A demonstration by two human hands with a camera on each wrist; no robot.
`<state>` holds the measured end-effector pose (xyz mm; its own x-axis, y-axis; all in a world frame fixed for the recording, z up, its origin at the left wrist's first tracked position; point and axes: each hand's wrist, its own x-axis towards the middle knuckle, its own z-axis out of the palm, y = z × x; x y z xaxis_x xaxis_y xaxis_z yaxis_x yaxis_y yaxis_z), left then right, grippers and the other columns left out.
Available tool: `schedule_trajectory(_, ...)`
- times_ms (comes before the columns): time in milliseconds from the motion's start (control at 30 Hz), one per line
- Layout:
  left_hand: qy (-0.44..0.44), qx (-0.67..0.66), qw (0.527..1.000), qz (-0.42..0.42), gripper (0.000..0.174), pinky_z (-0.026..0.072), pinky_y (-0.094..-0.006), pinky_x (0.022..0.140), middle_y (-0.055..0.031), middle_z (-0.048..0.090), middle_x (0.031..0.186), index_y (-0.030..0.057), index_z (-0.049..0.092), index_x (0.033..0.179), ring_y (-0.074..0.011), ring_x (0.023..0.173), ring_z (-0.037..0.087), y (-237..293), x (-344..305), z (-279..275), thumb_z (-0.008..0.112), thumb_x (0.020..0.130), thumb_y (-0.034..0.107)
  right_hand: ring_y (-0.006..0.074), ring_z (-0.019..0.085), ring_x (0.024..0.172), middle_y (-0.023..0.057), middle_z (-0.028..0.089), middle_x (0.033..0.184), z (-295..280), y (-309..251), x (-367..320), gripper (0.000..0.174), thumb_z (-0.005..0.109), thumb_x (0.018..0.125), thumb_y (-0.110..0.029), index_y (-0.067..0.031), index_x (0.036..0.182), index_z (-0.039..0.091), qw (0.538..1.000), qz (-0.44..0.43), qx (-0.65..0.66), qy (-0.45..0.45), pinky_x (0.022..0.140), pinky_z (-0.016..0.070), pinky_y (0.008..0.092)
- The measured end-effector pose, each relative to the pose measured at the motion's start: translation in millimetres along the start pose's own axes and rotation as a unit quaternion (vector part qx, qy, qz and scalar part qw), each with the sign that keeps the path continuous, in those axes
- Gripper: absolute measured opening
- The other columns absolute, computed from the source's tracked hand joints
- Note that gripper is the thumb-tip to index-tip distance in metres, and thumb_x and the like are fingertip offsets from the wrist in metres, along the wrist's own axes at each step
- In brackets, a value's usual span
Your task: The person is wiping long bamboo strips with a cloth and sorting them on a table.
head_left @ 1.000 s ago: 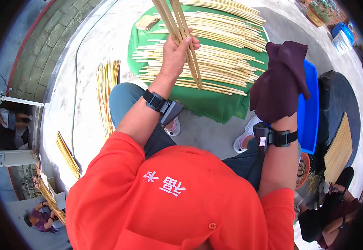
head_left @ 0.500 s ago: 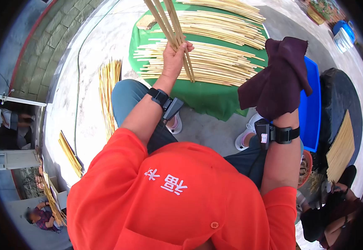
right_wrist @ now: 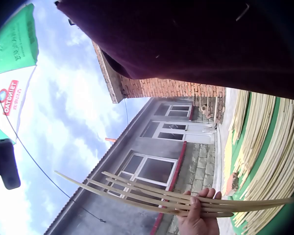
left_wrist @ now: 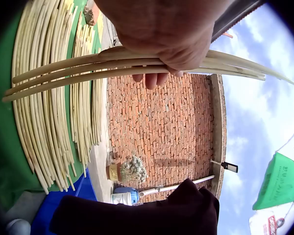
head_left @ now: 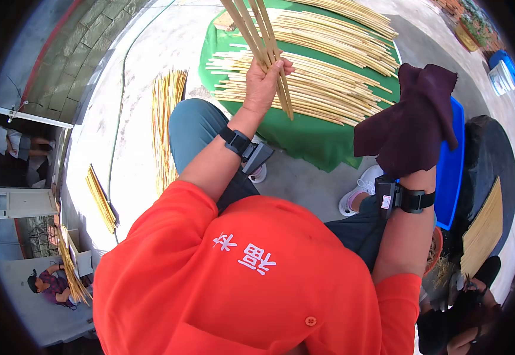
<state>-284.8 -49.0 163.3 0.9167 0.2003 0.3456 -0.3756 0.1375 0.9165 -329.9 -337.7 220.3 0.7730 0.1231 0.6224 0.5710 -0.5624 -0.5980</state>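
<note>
My left hand grips several thin peeled sticks partway along, with the thumb across them. They fan apart slightly above the fingers, and their short ends point down over the green cloth. A dark maroon cloth hangs over my right hand, which it hides completely; only the forearm shows below it. How those fingers lie under it I cannot tell. In the right wrist view the maroon cloth fills the top, apart from the left hand and its sticks.
Rows of pale sticks lie across the green cloth in front of me. A blue tub stands at the right, beside a flat bundle of sticks. More sticks lie on the ground by my left knee. Other people sit at both sides.
The head view has swung so the scene sits further right. The sticks in my left hand have shifted and spread slightly, and the maroon cloth's lower flap hangs further out to the left.
</note>
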Motion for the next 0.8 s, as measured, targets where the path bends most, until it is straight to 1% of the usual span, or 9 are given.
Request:
schedule_trajectory(233,-0.027,0.049,0.998,-0.005,0.021,0.0485,-0.0289,0.081,-0.0094,0.060,0.092,-0.0007,0.046,0.111,-0.0179,0.087,0.061,-41,-29,-3,0.047,0.090,0.005,0.0219,0.052,0.087,0.0097,0.054,0.095,-1,-6,0,0.032,0.054,0.081,-0.003,-0.0013,0.113,0.048,0.996,-0.003,-0.073,-0.043,0.078,0.0425,0.0292)
schedule_trajectory(433,-0.101,0.081,0.989,-0.074,0.014,0.0468,-0.0289,0.081,-0.0066,0.060,0.089,0.0005,0.052,0.102,-0.0159,0.087,0.059,-90,-41,-15,0.049,0.090,0.006,0.0218,0.052,0.093,0.0099,0.054,0.100,-3,-15,2,0.034,0.055,0.082,-0.004,-0.0015,0.115,0.047,0.989,-0.018,-0.126,-0.074,0.082,0.0418,0.0277)
schedule_trajectory(567,-0.111,0.065,0.986,-0.108,0.011,0.0461,-0.0291,0.079,-0.0058,0.059,0.085,0.0018,0.052,0.099,-0.0161,0.082,0.058,-91,-17,-16,0.050,0.089,0.006,0.0218,0.051,0.096,0.0099,0.053,0.102,0,-17,12,0.035,0.055,0.082,-0.005,-0.0016,0.115,0.046,0.983,-0.043,-0.168,-0.057,0.084,0.0415,0.0270)
schedule_trajectory(600,-0.121,0.045,0.981,-0.148,0.011,0.0467,-0.0293,0.079,-0.0061,0.059,0.083,0.0022,0.052,0.099,-0.0164,0.082,0.058,-81,-9,-13,0.050,0.089,0.007,0.0214,0.052,0.096,0.0104,0.054,0.101,8,-15,19,0.032,0.054,0.082,-0.007,-0.0022,0.113,0.047,0.938,-0.023,-0.327,-0.114,0.083,0.0414,0.0276)
schedule_trajectory(633,-0.130,0.026,0.973,-0.188,0.011,0.0472,-0.0296,0.078,-0.0064,0.059,0.082,0.0026,0.052,0.099,-0.0166,0.081,0.059,-71,-1,-9,0.050,0.089,0.007,0.0209,0.052,0.095,0.0108,0.054,0.100,13,-17,26,0.029,0.053,0.083,-0.009,-0.0029,0.111,0.048,0.864,0.003,-0.475,-0.169,0.082,0.0413,0.0282)
schedule_trajectory(667,-0.173,0.009,0.968,-0.182,0.012,0.0493,-0.0300,0.076,-0.0074,0.059,0.080,0.0029,0.051,0.100,-0.0168,0.078,0.059,-62,7,-5,0.049,0.090,0.008,0.0281,0.054,0.083,0.0156,0.055,0.088,15,-23,33,0.029,0.048,0.080,-0.014,-0.0009,0.106,0.050,0.668,-0.126,-0.718,-0.151,0.074,0.0445,0.0341)
schedule_trajectory(700,-0.177,0.009,0.968,-0.176,0.012,0.0493,-0.0300,0.076,-0.0074,0.059,0.080,0.0029,0.051,0.100,-0.0168,0.078,0.059,-50,13,2,0.049,0.090,0.008,0.0281,0.054,0.083,0.0156,0.055,0.088,18,-8,33,0.029,0.048,0.080,-0.014,-0.0009,0.106,0.050,0.667,-0.123,-0.721,-0.145,0.074,0.0445,0.0341)
schedule_trajectory(767,-0.231,-0.017,0.941,-0.247,0.012,0.0508,-0.0309,0.074,-0.0078,0.059,0.079,0.0030,0.051,0.100,-0.0173,0.076,0.060,-22,18,18,0.049,0.090,0.008,0.0266,0.055,0.083,0.0148,0.056,0.090,36,36,27,0.025,0.049,0.080,-0.013,-0.0017,0.102,0.052,0.836,-0.162,-0.522,-0.044,0.072,0.0451,0.0350)
schedule_trajectory(800,-0.251,-0.033,0.932,-0.258,0.012,0.0511,-0.0314,0.072,-0.0081,0.060,0.078,0.0030,0.052,0.100,-0.0181,0.074,0.061,-13,18,26,0.049,0.089,0.008,0.0266,0.055,0.083,0.0148,0.056,0.090,43,40,30,0.025,0.049,0.080,-0.013,-0.0017,0.102,0.052,0.836,-0.162,-0.522,-0.045,0.072,0.0451,0.0350)
